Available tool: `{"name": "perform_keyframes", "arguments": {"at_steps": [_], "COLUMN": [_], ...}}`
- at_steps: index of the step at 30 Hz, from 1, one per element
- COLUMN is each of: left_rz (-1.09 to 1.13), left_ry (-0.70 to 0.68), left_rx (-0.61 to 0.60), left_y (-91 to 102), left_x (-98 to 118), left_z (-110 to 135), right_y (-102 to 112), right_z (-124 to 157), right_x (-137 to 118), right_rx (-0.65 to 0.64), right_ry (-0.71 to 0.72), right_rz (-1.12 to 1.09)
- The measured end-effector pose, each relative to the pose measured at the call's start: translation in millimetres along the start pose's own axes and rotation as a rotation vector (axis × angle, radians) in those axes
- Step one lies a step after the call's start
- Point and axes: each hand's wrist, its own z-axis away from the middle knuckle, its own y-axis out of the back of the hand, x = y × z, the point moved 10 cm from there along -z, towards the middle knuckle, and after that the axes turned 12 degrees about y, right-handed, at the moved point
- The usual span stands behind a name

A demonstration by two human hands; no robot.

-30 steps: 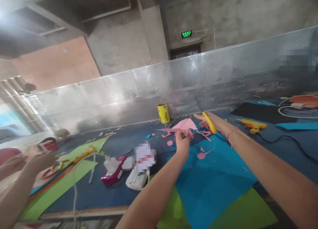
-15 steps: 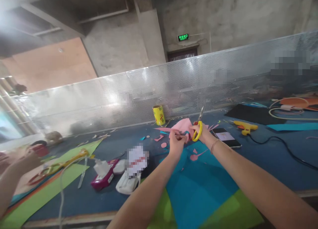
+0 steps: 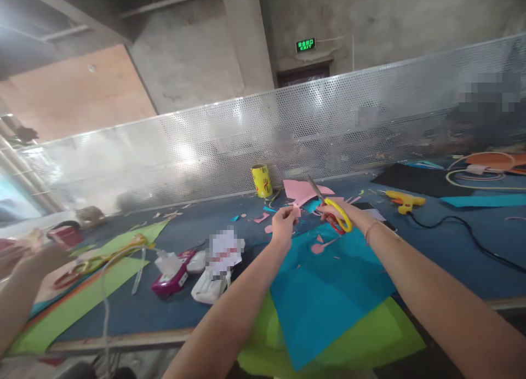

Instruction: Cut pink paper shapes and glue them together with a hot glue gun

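My left hand [image 3: 284, 223] is closed in a pinch on a small piece of pink paper [image 3: 296, 209]. In my right hand [image 3: 352, 214] is a pair of scissors [image 3: 337, 214] with yellow and red handles, the metal blades pointing up and to the left. A larger pink sheet [image 3: 299, 189] lies just beyond both hands. Below them, a blue sheet [image 3: 329, 291] covers part of a green sheet [image 3: 382, 338]. On the blue sheet rests a pink round cutout with a thin tail [image 3: 318, 248]. Small pink and blue scraps lie around my left hand.
A yellow tape roll [image 3: 262, 182] stands by the perforated metal screen [image 3: 222, 149]. To the right are a yellow glue gun [image 3: 405, 201] with a black cord, a phone and black sheets [image 3: 419, 179]. Leftward sit a purple power strip [image 3: 172, 275], a white pouch and another person's arm [image 3: 28, 280].
My hands have moved apart, the right one shifting right with the scissors. The larger pink sheet, earlier between my hands, now lies beyond them. The scissors' blades have tilted leftward.
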Motion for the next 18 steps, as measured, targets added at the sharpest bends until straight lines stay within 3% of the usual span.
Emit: {"name": "perform_keyframes", "arguments": {"at_steps": [3, 10, 14, 18], "left_rz": [0.115, 0.190, 0.148, 0.153], "left_ry": [0.049, 0.077, 0.089, 0.088], "left_rx": [-0.013, -0.080, -0.132, -0.127], "left_y": [-1.3, -8.1, -14.8, -13.8], "left_x": [-1, -1, -4, -3], "left_z": [0, 6, 6, 5], "right_y": [-13, -37, -32, -26], "right_z": [6, -12, -8, -4], "right_x": [-6, -24, -31, -36], "right_rx": [-0.130, 0.059, 0.159, 0.145], "right_ry": [-0.019, 0.271, 0.236, 0.186], "right_rz": [0.112, 0.032, -0.033, 0.028]}}
